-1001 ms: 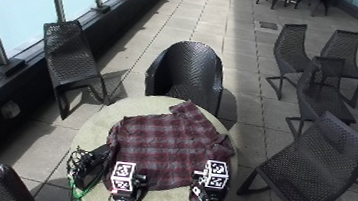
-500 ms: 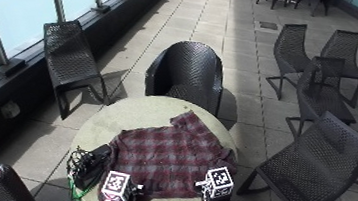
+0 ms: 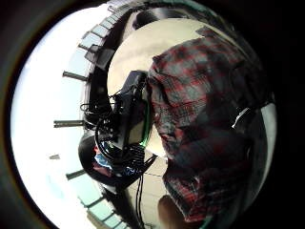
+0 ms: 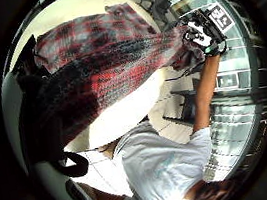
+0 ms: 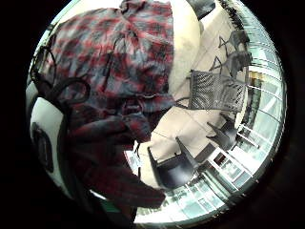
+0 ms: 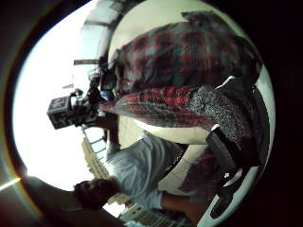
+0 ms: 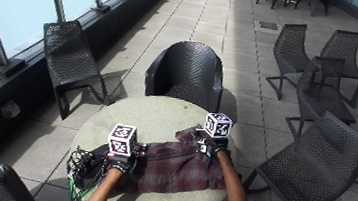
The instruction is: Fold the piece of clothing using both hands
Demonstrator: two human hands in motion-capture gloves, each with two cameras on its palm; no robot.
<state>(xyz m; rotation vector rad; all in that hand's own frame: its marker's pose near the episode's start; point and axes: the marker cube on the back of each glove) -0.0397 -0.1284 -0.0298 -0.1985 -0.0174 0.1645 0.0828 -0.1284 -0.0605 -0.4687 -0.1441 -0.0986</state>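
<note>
At a round stone-coloured table on a tiled terrace, in the lower centre of the frame, a person folds a red and grey plaid shirt with both gloved hands. The shirt lies across the near half of the tabletop, its near edge lifted and carried over the rest of the cloth. The left hand, lower left of centre, has its fingers curled round the shirt's left edge. The right hand sits higher and further in, right of centre, pinching the opposite edge; in the left thumb side palm view the same hand shows clamped on a bunch of plaid fabric with the cloth stretched between the two hands. A dark box with a tangle of black cables rests on the table's left rim, just beside the shirt. A black woven chair stands at the table's far side, another at the upper left near the glass railing, and more chairs fill the right.
</note>
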